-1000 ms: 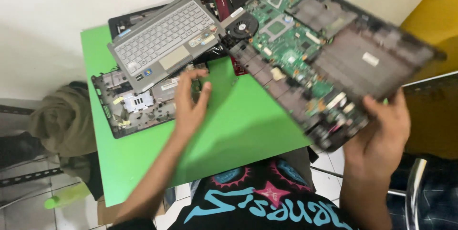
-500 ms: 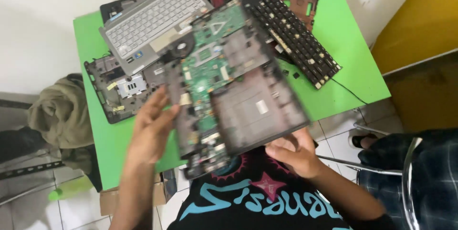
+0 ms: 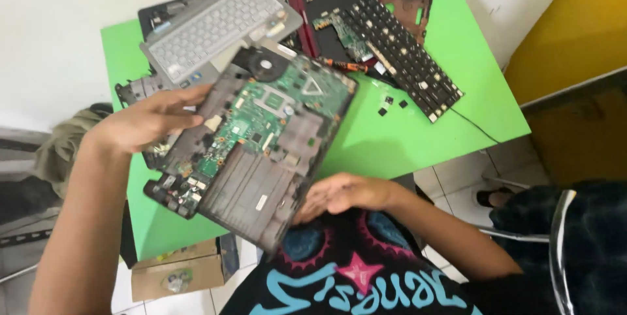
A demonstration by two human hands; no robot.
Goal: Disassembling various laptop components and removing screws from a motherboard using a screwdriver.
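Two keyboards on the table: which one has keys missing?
The black keyboard lying diagonally at the right of the green table; it shows gaps, and loose black keycaps lie beside it. The silver keyboard at upper left looks complete.

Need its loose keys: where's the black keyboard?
The black keyboard lies on the green table's far right part, beyond the held laptop base.

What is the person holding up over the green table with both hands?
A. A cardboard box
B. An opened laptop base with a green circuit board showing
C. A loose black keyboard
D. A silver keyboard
B: the left hand and right hand grip the opened laptop base at opposite edges, its green circuit board and fan exposed, above the green table.
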